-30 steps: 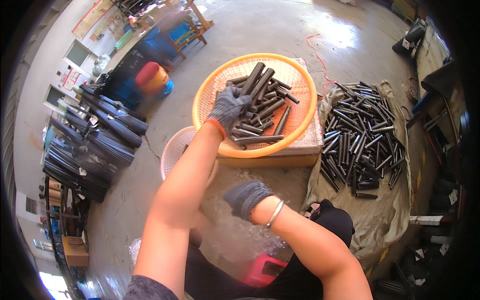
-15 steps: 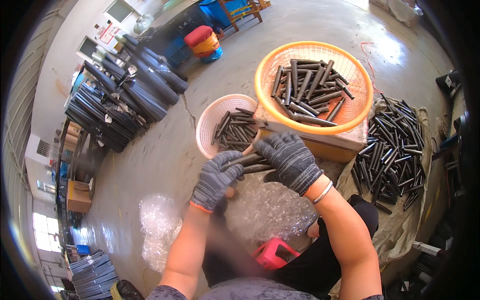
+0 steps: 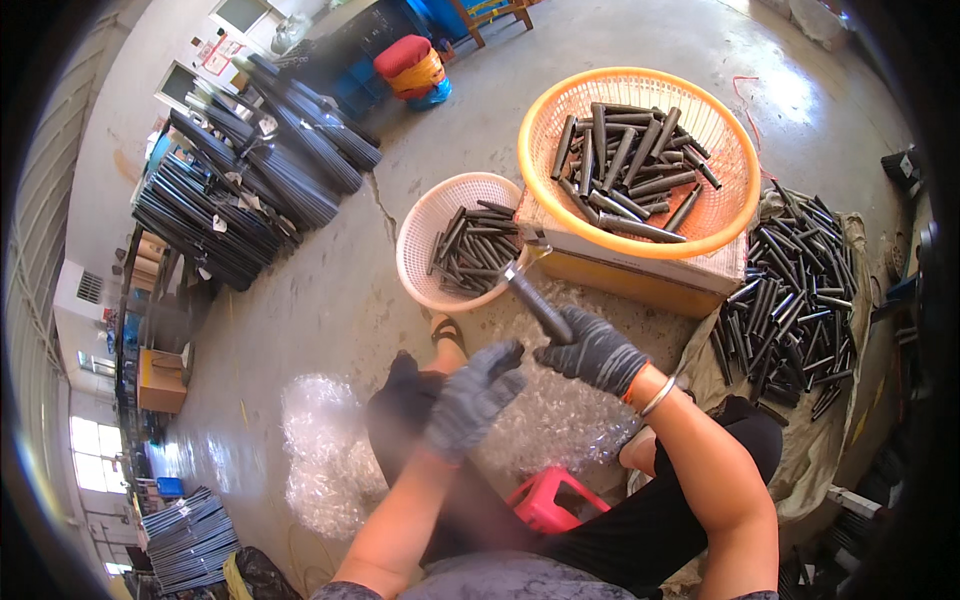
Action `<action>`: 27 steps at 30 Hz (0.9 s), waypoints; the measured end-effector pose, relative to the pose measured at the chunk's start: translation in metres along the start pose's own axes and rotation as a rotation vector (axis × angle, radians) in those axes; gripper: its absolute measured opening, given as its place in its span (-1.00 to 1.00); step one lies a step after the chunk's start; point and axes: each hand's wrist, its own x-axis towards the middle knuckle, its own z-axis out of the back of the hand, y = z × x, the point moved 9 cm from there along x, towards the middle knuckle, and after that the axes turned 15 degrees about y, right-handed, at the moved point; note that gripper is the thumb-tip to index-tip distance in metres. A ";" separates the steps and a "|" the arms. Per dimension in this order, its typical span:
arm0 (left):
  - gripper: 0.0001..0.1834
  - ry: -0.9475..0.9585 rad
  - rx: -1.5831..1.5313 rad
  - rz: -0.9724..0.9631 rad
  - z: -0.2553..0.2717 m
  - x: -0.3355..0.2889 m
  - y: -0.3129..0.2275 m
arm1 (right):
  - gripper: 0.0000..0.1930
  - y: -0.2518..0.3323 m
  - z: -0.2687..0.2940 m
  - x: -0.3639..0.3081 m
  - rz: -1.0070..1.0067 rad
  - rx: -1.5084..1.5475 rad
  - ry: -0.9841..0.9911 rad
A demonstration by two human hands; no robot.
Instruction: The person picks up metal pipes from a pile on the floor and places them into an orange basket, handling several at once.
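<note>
My right hand point(image 3: 590, 352), in a grey striped knit glove, is closed around the lower end of a dark tube point(image 3: 540, 308). The tube tilts up and to the left. At its upper end is a pale, shiny piece point(image 3: 536, 256), too small to make out. My left hand point(image 3: 474, 396), gloved alike and slightly blurred, is apart from the tube, lower and to the left. Its fingers are bent but spread, with nothing visible in them. Beyond my hands, a pink basket point(image 3: 408, 265) and an orange-rimmed basket point(image 3: 742, 215) hold dark tubes.
The orange-rimmed basket stands on a cardboard box point(image 3: 630, 280). Many dark tubes point(image 3: 790, 300) lie on a cloth at the right. Clear plastic film point(image 3: 325, 440) lies on the floor, near a pink stool point(image 3: 545, 500) between my legs. Long bundled tubes point(image 3: 230, 200) stand at the far left.
My left hand has come off the dark tubes and dropped down and right. A single tube now points up from my right hand, which has moved slightly lower.
</note>
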 end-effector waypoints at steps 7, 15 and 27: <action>-0.76 -0.140 -0.698 0.171 -0.027 0.020 0.057 | -0.40 0.035 -0.041 -0.023 0.188 -0.261 0.337; -0.68 0.380 -0.674 0.318 -0.059 -0.004 0.028 | -0.53 0.033 -0.020 -0.030 0.236 -0.177 0.367; -0.49 0.536 -1.048 0.480 -0.094 -0.040 0.025 | -0.84 0.042 -0.024 -0.021 0.402 0.814 0.308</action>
